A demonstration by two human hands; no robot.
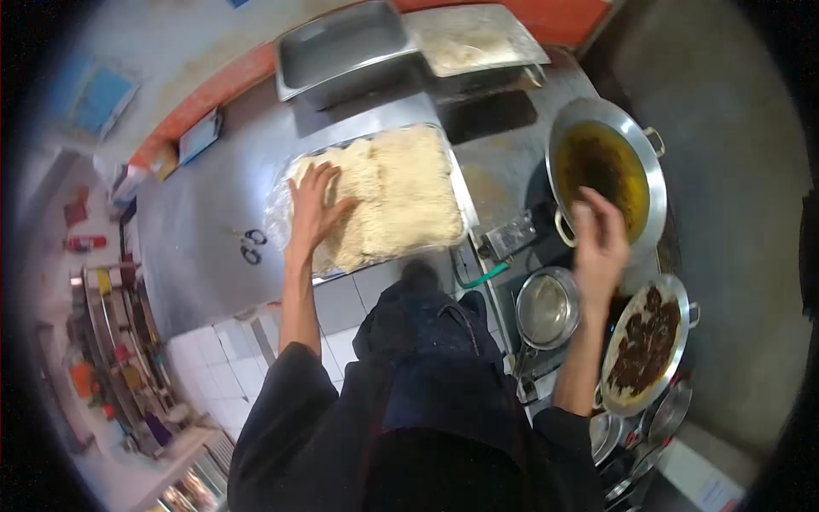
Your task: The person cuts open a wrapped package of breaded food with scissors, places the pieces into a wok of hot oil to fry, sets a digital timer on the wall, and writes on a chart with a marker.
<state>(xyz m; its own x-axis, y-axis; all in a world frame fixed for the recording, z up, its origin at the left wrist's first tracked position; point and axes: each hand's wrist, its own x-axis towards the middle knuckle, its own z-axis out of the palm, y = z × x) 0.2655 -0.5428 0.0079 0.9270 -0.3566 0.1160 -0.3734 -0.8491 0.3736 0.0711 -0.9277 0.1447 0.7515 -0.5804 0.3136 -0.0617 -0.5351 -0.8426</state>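
My left hand (316,205) lies over the left part of a metal tray (467,200), fingers spread on a pale, rough-textured food layer (409,188) that looks like crumbs or noodles. Clear plastic wrap shows at the tray's left side. Raised at the near edge of a wide pan of oil (606,162), my right hand (602,243) is smeared by motion. Its fingers look curled, and whether anything is between them cannot be made out. The oil is yellow with a dark middle.
Black-handled scissors (252,246) lie left on the steel table. Behind the tray stand a deep steel container (345,51) and a floury-lidded one (473,38). A strainer (546,307), a green hose (488,275) and a pan of dark brown food (648,341) are on the right.
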